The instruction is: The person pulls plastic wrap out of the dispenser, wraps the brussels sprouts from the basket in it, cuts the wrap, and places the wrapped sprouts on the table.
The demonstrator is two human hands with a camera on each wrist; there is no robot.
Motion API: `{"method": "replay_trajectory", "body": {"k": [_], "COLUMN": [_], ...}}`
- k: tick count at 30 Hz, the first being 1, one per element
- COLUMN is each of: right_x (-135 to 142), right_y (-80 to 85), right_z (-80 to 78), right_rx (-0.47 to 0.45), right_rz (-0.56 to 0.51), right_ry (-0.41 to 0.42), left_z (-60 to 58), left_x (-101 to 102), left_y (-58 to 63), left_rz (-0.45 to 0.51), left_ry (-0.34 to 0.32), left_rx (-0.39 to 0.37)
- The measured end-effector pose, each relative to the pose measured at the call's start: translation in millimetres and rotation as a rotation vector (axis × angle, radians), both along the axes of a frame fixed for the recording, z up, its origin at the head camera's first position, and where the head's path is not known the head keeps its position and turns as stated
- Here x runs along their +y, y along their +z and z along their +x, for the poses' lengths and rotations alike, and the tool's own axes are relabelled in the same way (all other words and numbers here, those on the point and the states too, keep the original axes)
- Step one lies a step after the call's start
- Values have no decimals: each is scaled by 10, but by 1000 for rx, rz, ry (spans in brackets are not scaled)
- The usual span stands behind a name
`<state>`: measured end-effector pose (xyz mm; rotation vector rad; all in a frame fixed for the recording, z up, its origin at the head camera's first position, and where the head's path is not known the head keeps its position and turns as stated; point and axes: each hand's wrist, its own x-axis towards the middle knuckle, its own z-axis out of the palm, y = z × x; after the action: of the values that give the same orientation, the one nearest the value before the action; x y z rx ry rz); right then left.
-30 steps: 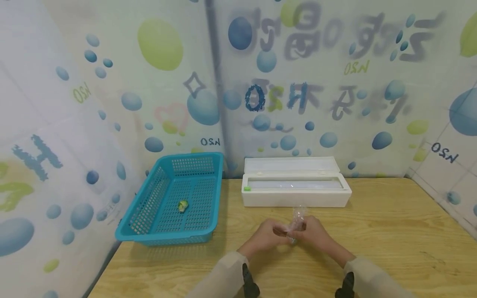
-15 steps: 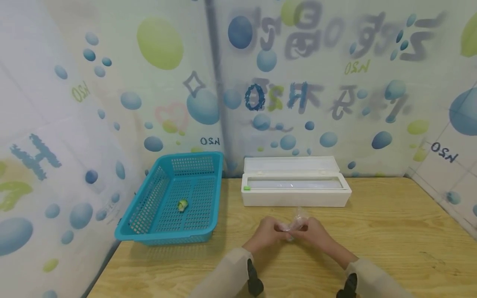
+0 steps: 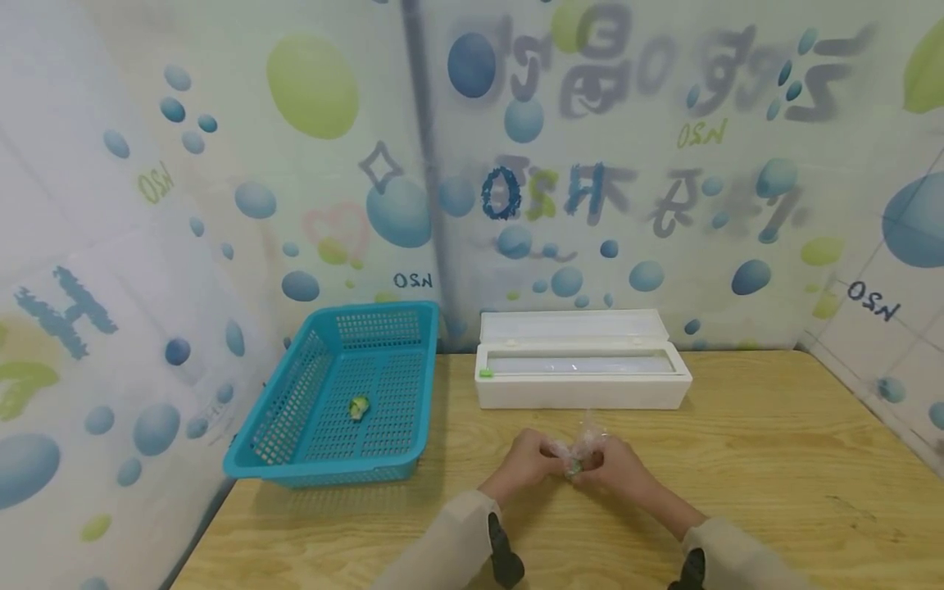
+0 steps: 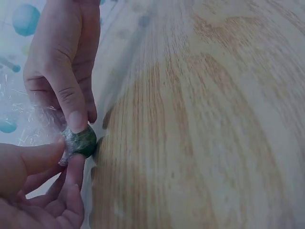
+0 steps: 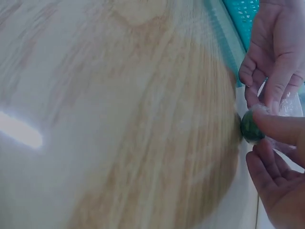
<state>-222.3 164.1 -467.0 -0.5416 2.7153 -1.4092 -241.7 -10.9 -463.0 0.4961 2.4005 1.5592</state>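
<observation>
A wood-grain tabletop (image 3: 774, 459) before a bubble-printed backdrop (image 3: 627, 147) bears a blue basket (image 3: 332, 474) and an open white box (image 3: 583, 395); in front of the box, the left hand (image 3: 527, 464) and right hand (image 3: 621, 470), both partly curled, pinch a round green item (image 4: 86, 143) in clear film (image 3: 590, 437)

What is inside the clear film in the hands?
Inside the clear film is a small round green item. Fingers cover part of it, so its full shape cannot be seen.

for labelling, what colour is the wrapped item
Dark green; the right wrist view shows the wrapped item best.
</observation>
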Motion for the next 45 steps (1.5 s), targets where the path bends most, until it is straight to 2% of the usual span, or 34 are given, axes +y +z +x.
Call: {"method": "replay_trajectory", "body": {"k": [3, 6, 10, 14, 16, 19, 25, 32, 38, 41, 45], "right_x": [-18, -11, 24, 58, 61, 41, -8, -11, -39, -35, -5], "right_y": [9, 31, 49, 45, 42, 49, 55, 32, -37, -42, -7], "right_z": [10, -2, -59, -117, -128, -116, -100, -83, -84, -92, -95], "right_rx": [-7, -12, -17, -32, -35, -19, 8, -13, 9, 20, 44], "right_rz": [-5, 8, 33, 27, 24, 31, -9, -60, -30, -14, -1], "right_ry": [-11, 30, 116, 178, 189, 178, 48, 57, -12, 6, 89], "left_z": [3, -10, -29, -43, -45, -49, -82, -104, -66, -48, -45], "left_x": [-5, -18, -48, -70, -69, -61, -58, -77, -67, -59, -46], "left_y": [2, 7, 2, -15, -26, -36, -57, -78, -62, -63, -78], "left_rz": [-4, -22, -66, -85, -78, -66, -74, -78, -41, -8, 36], "left_ry": [-8, -28, -96, -174, -186, -167, -111, -109, -105, -82, -47], "left_rx": [0, 29, 86, 98, 103, 112, 81, 54, 55, 64, 47]}}
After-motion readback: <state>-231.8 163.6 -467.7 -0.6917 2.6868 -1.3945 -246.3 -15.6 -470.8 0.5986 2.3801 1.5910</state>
